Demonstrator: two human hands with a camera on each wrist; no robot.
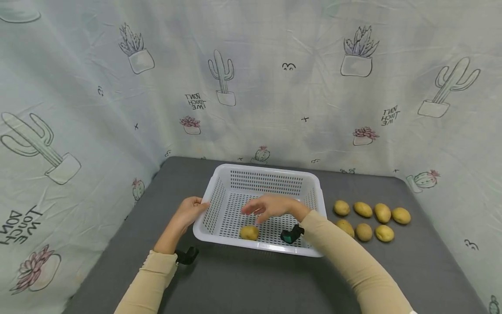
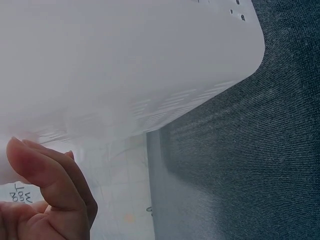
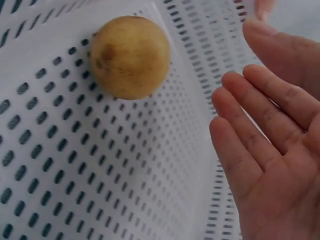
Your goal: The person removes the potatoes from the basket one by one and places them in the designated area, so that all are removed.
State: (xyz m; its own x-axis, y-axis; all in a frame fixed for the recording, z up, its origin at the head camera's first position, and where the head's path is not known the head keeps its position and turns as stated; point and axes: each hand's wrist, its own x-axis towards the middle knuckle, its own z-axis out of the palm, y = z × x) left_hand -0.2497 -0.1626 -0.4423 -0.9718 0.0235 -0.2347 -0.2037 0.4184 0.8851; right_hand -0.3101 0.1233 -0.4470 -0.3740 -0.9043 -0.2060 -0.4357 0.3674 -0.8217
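Observation:
A white perforated plastic basket [image 1: 259, 246] sits on the dark table, its front side toward me. My left hand [image 1: 190, 213] grips the basket's left rim, and the left wrist view shows its fingers [image 2: 60, 175] curled at the edge. Inside the basket, near the front wall, lies one yellow potato [image 1: 249, 233]. Above the basket floor hovers my right hand [image 1: 270, 206], its fingers extended and nothing held. In the right wrist view the palm faces the camera, with the potato [image 3: 131, 57] off to the side of the fingertips.
Several potatoes [image 1: 364, 232] lie in two rows on the table to the right of the basket, partly behind my right sleeve [image 1: 353, 266]. A cactus-print curtain [image 1: 259, 87] hangs behind and beside the grey tabletop [image 1: 243, 283].

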